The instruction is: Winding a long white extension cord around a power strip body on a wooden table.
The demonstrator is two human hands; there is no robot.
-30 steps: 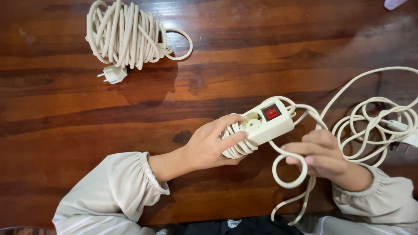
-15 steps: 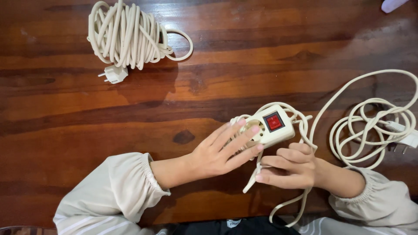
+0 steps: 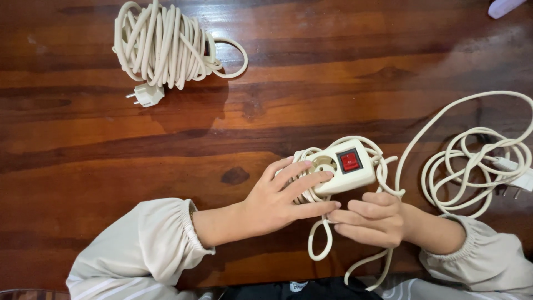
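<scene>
A cream power strip point(image 3: 340, 165) with a red rocker switch lies on the dark wooden table, with turns of its own cream cord wound around it. My left hand point(image 3: 280, 195) grips the wound end of the strip, fingers across a socket. Just below the strip, my right hand point(image 3: 371, 219) pinches a loop of the cord point(image 3: 321, 241). The remaining cord trails right into loose coils point(image 3: 472, 166) that end in a white plug point(image 3: 513, 176).
A second cream cord, bundled tight point(image 3: 164, 44), lies at the far left with its white plug point(image 3: 147, 95) beside it. A pale object point(image 3: 502, 6) pokes in at the top right corner. Bare wood point(image 3: 333, 72) shows between the bundles.
My right hand has carried the cord loop from the right of the strip in underneath it. My left hand opened flat for a moment and now closes on the strip again.
</scene>
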